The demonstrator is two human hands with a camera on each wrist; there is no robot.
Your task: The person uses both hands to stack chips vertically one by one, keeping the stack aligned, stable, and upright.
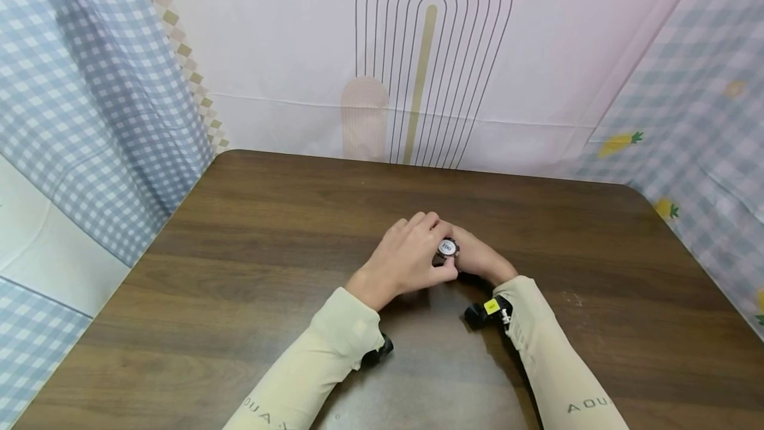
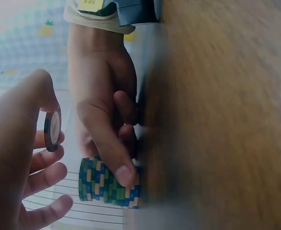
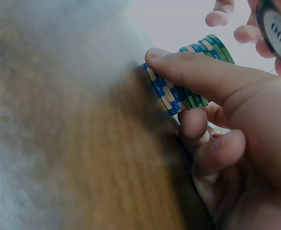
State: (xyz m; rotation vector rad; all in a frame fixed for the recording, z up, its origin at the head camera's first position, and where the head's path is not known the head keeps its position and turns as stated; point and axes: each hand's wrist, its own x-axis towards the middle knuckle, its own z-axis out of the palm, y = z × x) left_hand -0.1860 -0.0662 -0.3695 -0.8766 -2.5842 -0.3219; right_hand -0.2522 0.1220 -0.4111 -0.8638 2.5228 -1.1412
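Observation:
A dark poker chip with a white centre reading 100 is pinched between the thumb and fingers of my left hand. It is tilted on edge above the other hand. My right hand curls round an upright stack of poker chips, its thumb across the side of the stack. Green, blue and cream blocks mark the chips' edges, and their lower end is right at the tabletop. In the head view the left hand hides this stack. The right wrist view shows the single chip close beside the stack's upper end.
Both hands are over the middle of a brown wooden table. A black wrist camera sits under the right sleeve, another under the left. Patterned cloth hangs behind the table and along its sides.

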